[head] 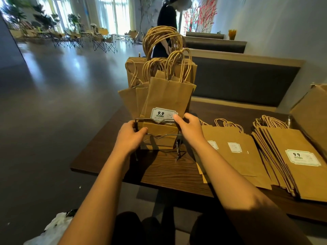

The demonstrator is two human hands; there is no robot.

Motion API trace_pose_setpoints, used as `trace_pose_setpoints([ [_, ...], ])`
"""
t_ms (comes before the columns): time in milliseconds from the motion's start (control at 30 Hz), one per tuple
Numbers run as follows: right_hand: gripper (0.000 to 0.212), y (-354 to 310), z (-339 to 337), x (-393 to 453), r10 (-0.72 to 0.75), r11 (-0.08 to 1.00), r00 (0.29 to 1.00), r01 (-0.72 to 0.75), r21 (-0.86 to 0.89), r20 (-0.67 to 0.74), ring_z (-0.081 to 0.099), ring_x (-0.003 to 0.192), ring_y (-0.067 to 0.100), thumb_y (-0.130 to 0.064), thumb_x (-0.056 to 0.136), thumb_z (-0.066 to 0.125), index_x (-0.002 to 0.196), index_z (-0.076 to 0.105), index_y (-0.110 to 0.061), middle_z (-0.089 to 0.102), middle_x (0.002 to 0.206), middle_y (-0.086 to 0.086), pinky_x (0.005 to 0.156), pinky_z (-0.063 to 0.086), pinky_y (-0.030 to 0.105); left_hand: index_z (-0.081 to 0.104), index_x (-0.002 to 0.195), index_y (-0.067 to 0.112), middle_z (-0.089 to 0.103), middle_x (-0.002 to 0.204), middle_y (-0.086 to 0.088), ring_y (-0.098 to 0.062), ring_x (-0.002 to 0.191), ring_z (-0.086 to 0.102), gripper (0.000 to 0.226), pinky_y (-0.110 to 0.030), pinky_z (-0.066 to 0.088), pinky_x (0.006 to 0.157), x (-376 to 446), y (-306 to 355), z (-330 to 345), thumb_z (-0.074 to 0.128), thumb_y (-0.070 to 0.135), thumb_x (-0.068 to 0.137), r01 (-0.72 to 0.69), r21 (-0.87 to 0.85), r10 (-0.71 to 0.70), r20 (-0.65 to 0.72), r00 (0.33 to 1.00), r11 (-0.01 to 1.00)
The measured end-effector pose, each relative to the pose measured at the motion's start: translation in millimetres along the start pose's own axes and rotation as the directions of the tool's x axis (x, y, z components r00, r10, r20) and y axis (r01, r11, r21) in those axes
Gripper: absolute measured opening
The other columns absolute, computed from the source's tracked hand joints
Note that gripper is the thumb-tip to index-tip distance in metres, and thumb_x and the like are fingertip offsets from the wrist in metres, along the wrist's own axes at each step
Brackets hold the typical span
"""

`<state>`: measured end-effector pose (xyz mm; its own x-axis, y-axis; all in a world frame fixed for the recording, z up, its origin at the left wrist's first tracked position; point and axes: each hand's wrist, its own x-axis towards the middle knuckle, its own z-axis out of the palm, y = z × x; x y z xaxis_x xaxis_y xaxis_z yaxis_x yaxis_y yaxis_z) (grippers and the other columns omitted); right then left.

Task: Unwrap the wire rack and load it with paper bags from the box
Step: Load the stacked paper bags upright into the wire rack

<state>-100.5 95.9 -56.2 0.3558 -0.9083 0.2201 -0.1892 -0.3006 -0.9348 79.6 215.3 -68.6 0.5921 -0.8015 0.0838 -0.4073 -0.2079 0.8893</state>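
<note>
Fingers of both hands on wire rack (159,135), paper bags (168,96) upright, handles up

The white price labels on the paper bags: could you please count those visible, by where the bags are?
In the wire rack, on the front upright bag: 1
On the flat stacks on the table: 3
Total: 4

Kraft-brown paper bags (168,96) with tan twisted-cord handles (177,64), white green-bordered labels (163,114) printed with black 9.9, dark metal wire rack (157,136), dark brown wood-grain worktop (169,172), glossy grey floor (53,103), white plastic wrap (53,228)
</note>
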Motion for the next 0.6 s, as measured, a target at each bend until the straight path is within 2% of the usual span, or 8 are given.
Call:
trace_pose_setpoints([
  [100,0.029,-2,-3,2,-0.047,0.998,0.998,0.046,-0.041,-0.028,0.071,0.093,0.018,-0.037,0.097,0.066,0.1,0.076,-0.01,0.076,0.096,0.003,0.087,0.059,0.049,0.054,0.125,0.026,0.063,0.106,0.011,-0.001,0.091,0.059,0.031,-0.025,0.045,0.074,-5,-1,-3,0.064,0.033,0.097,-0.019,0.02,0.019,-0.017,1.0,1.0],
  [167,0.026,-2,-6,4,-0.031,0.999,0.999,0.031,-0.019,-0.04,0.071,0.092,0.017,-0.034,0.097,0.067,0.1,0.074,-0.009,0.076,0.096,0.001,0.084,0.06,0.049,0.053,0.13,0.024,0.063,0.114,0.006,-0.009,0.096,0.06,0.036,-0.029,0.045,0.077,-6,-2,-5,0.06,0.039,0.098,0.017,0.033,-0.018,0.032,0.999,0.999],
  [300,0.011,2,-6,6,0.058,0.998,0.998,-0.058,0.028,0.017,0.071,0.094,0.018,-0.034,0.1,0.062,0.099,0.07,-0.027,0.075,0.098,-0.006,0.077,0.061,0.04,0.054,0.127,0.022,0.064,0.114,0.0,-0.015,0.099,0.06,0.04,-0.038,0.048,0.083,-1,-1,-8,0.053,0.05,0.099,0.107,0.097,-0.12,0.135,0.984,0.989],
  [400,0.023,7,-8,5,0.157,0.987,0.984,-0.159,0.015,0.083,0.069,0.095,0.016,-0.047,0.1,0.056,0.11,0.064,-0.028,0.072,0.11,-0.002,0.067,0.059,0.029,0.054,0.127,0.022,0.063,0.12,-0.004,-0.023,0.11,0.06,0.04,-0.044,0.048,0.1,2,3,-11,0.047,0.051,0.101,0.11,0.182,-0.151,0.232,0.961,0.977],
  [467,0.041,9,-8,4,0.207,0.978,0.974,-0.209,0.01,0.09,0.068,0.103,0.017,-0.058,0.095,0.056,0.121,0.059,-0.025,0.068,0.12,-0.001,0.077,0.062,0.036,0.053,0.123,0.023,0.061,0.124,-0.006,-0.025,0.114,0.058,0.032,-0.045,0.045,0.106,3,8,-13,0.048,0.047,0.102,0.099,0.219,-0.159,0.278,0.947,0.971],
  [533,0.057,11,-7,2,0.164,0.986,0.987,-0.164,-0.007,-0.005,0.064,0.113,0.018,-0.065,0.086,0.06,0.126,0.054,-0.026,0.066,0.126,-0.003,0.092,0.058,0.045,0.049,0.133,0.02,0.062,0.124,-0.007,-0.026,0.113,0.06,0.041,-0.045,0.048,0.104,6,10,-15,0.053,0.044,0.1,0.088,0.219,-0.146,0.264,0.953,0.972],
  [600,0.047,8,-7,-1,0.054,0.999,0.993,-0.054,0.006,-0.106,0.065,0.111,0.015,-0.055,0.089,0.064,0.125,0.052,-0.028,0.067,0.121,-0.007,0.094,0.055,0.042,0.042,0.143,0.018,0.062,0.122,-0.004,-0.024,0.109,0.063,0.053,-0.043,0.052,0.098,8,9,-16,0.059,0.041,0.099,0.086,0.169,-0.118,0.193,0.974,0.982],
])
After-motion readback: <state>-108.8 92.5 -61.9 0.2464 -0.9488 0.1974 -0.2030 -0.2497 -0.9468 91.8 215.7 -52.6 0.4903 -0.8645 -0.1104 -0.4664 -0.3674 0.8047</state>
